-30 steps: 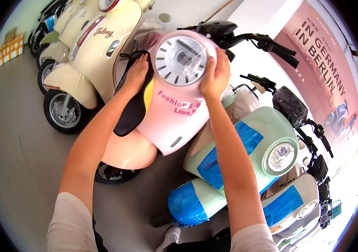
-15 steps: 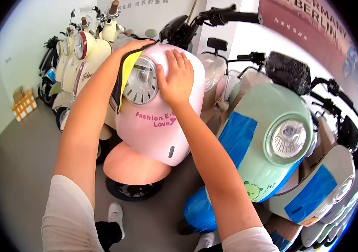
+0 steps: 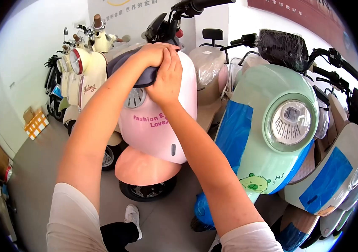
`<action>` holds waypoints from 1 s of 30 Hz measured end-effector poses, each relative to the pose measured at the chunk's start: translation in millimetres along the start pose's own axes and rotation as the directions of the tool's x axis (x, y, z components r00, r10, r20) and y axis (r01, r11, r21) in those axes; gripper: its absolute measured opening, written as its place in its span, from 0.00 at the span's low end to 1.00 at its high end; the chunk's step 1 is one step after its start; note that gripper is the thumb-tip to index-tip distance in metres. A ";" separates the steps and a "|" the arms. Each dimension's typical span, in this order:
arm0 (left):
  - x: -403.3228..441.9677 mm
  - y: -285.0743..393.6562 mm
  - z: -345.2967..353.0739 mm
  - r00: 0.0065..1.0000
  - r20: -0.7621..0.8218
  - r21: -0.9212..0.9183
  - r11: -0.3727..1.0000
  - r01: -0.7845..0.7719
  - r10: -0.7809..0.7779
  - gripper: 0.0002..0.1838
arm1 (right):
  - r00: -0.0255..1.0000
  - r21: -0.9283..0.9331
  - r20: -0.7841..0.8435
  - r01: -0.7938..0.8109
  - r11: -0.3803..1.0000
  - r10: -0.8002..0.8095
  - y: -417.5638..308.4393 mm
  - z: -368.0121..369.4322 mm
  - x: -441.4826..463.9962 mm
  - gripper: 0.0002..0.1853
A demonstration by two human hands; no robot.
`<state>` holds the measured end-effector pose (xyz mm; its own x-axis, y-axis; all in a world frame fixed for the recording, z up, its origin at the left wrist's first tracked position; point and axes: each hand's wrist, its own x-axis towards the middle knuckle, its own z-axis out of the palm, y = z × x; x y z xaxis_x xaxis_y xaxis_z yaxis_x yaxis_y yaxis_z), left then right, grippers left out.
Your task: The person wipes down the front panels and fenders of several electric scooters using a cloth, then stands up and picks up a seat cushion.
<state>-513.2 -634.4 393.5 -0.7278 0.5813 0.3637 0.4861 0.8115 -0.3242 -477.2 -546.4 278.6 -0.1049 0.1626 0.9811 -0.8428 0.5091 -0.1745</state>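
Observation:
A pink scooter (image 3: 158,136) with pink lettering stands in the middle, its round headlight (image 3: 135,98) partly covered. Over the top of the headlight lies a dark grey cloth-like cover (image 3: 124,59). My left hand (image 3: 156,53) rests on the cover near the scooter's top, its fingertips hidden behind my right hand. Beside it, my right hand (image 3: 167,80) lies on the pink body at the cover's right edge, fingers stretched upward and touching my left hand. The cover's far edge is out of sight under my hands.
Cream scooters (image 3: 87,86) stand at the left. On the right are a mint green scooter (image 3: 254,126) with blue film and a paler scooter (image 3: 334,180). Black handlebars (image 3: 191,8) rise behind the pink one. An orange-and-white box (image 3: 37,125) sits by the left wall.
The dark cover, earlier hanging at the headlight's left side with yellow showing, now lies across its top. My left hand has moved right, meeting my right hand. The view has shifted.

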 end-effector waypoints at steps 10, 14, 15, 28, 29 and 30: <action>-9.2 -2.4 -14.0 0.942 0.055 -0.160 0.928 0.336 -0.331 0.34 | 0.978 -0.080 0.042 -0.201 0.976 0.205 -5.1 -1.8 -7.6 0.54; -6.6 -25.5 -15.8 0.917 0.182 -0.296 0.870 0.395 -0.355 0.38 | 0.961 -0.114 0.199 -0.173 0.978 0.193 5.6 -18.7 -1.3 0.54; -3.5 -39.5 -7.5 0.923 0.185 -0.340 0.859 0.383 -0.339 0.37 | 0.974 -0.143 0.193 -0.094 0.985 0.121 9.7 -18.2 -3.9 0.54; -13.4 -96.3 14.8 0.889 0.210 -0.677 0.595 0.433 -0.407 0.36 | 0.996 -0.114 0.085 -0.002 0.993 0.012 13.8 -14.1 -13.8 0.45; -16.6 -98.7 18.3 0.885 0.215 -0.682 0.585 0.438 -0.412 0.36 | 0.996 -0.098 0.090 -0.019 0.995 0.028 12.9 -14.7 -13.6 0.44; -19.0 -102.0 19.5 0.882 0.233 -0.734 0.521 0.436 -0.409 0.35 | 0.995 -0.095 0.100 -0.014 0.995 0.023 12.9 -13.6 -14.1 0.44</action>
<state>-558.4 -729.3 402.6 -0.9539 0.1666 0.2497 0.2908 0.7195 0.6307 -479.4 -530.6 261.4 -0.1766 0.0894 0.9802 -0.7874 0.5847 -0.1952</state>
